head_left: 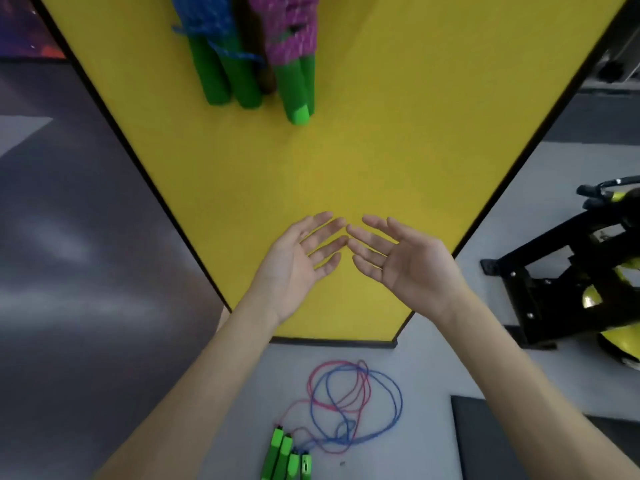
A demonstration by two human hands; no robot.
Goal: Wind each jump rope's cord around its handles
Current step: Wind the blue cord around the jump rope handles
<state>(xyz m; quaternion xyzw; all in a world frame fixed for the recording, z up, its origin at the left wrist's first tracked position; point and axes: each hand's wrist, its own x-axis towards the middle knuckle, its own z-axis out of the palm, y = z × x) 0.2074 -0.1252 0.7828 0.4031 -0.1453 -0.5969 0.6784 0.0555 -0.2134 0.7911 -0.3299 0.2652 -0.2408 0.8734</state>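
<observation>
1. Two ropes are waiting unwound. Their pink and blue loose cords (332, 407) are lying tangled in loops on the grey floor (433, 368), just below the table's near edge. The four green handles (287, 455) are lying side by side next to them.
2. Two more are sitting finished at the far end of the yellow table (381, 150): a blue-wound rope (214, 46) and, touching it, a pink-wound rope (294, 39).
3. The left hand (298, 265) and right hand (405, 261) are hovering palms up over the table's near end. The fingers are straight and spread, the fingertips are nearly meeting, and the hands are holding nothing.
4. My read: the next rope is waiting to be picked up. Doing it well is going to mean teasing the pink cord free of the blue first. Then it means pairing that rope's own two handles, laying tight, even turns and tucking the end.
5. A black and yellow machine (571, 289) is standing off to the right.
6. No brand, label or writing is showing legibly anywhere.
</observation>
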